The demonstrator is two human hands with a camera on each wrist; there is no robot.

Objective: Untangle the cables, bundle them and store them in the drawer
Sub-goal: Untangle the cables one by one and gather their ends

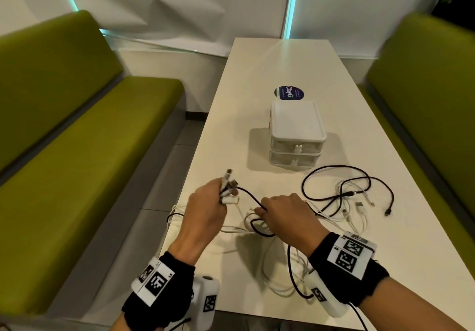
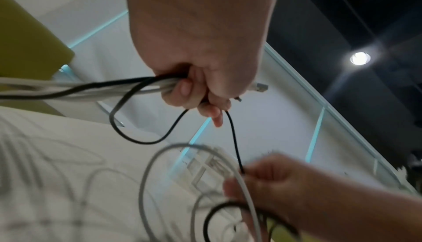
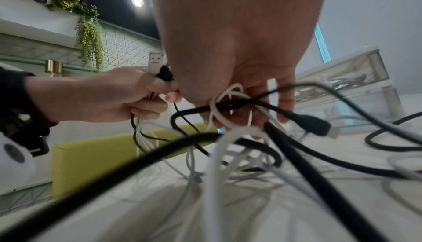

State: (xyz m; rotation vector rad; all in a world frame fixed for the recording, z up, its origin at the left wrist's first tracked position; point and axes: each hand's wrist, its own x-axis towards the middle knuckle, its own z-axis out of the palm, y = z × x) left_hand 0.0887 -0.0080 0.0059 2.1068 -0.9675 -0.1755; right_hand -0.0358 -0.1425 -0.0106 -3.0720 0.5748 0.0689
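Observation:
A tangle of black and white cables (image 1: 341, 199) sprawls over the white table (image 1: 282, 61). My left hand (image 1: 205, 210) grips a bunch of cable plug ends (image 1: 228, 184), several white and one black, plugs pointing up; the grip shows in the left wrist view (image 2: 194, 90). A thin black cable (image 1: 250, 197) runs from that bunch to my right hand (image 1: 285, 217), which pinches it and has white and black loops (image 3: 228, 105) caught round its fingers (image 3: 285, 105). A small white two-drawer box (image 1: 295, 135) stands behind, both drawers closed.
Green benches (image 1: 77, 138) flank the table on both sides (image 1: 424, 99). A round dark blue sticker (image 1: 289, 92) lies beyond the drawer box. More cable loops hang off the table's near left edge (image 1: 174, 215).

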